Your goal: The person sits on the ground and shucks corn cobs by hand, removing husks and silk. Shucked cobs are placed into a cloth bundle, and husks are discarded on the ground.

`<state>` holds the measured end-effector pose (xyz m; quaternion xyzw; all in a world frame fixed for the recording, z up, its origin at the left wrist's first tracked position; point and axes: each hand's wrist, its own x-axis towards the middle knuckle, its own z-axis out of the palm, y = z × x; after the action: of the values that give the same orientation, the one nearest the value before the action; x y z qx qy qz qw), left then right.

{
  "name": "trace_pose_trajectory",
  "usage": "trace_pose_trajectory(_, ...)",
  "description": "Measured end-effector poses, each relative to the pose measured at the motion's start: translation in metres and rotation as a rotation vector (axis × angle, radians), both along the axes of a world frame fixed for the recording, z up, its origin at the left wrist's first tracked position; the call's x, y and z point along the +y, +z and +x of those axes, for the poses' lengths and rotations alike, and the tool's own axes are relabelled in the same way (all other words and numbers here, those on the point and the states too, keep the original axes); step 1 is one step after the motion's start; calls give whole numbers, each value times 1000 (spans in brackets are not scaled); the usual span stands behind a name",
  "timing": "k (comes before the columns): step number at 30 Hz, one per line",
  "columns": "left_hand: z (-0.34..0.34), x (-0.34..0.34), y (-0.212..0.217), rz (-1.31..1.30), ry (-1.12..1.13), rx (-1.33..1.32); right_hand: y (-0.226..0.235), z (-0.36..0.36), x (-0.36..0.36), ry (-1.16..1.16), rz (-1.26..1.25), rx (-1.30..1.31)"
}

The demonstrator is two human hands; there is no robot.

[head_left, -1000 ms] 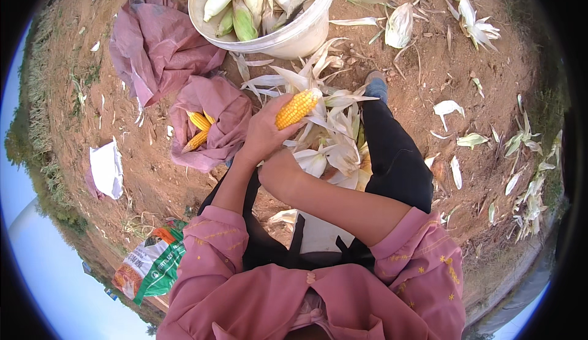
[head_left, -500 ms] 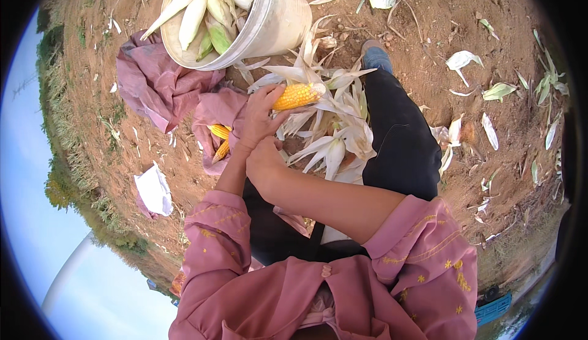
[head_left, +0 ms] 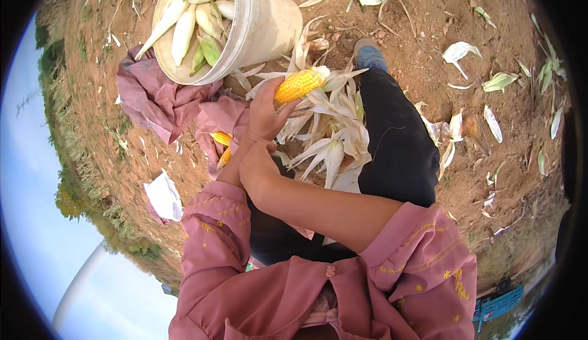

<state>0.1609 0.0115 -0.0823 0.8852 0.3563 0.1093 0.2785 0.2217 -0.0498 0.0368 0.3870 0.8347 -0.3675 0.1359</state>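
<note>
Corn cob [head_left: 299,85], its husk now peeled back, is held up in the left hand [head_left: 264,115] nearer the white bucket [head_left: 263,28] than a second ago, the right hand [head_left: 257,168] pressed against the left wrist, its grip hidden

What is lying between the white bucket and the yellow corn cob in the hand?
In the head view, pale peeled-back husk leaves and bare soil lie between the white bucket and the yellow corn cob that the left hand holds.
</note>
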Motion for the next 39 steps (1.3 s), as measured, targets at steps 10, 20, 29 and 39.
trace_pose_trajectory(10, 37, 13, -1, 26, -58, -111, 4, 9, 3, -137, -18, -19)
trace_pose_trajectory(20, 41, 23, -14, -29, 87, -143, 2, 3, 2, -160, -9, -11)
trace_pose_trajectory(29, 52, 28, -22, -228, 312, -241, 1, 3, 0, -182, 15, -16)
trace_pose_trajectory(39, 57, 24, -84, -481, 964, -331, -16, -6, -2, -25, -53, -102)
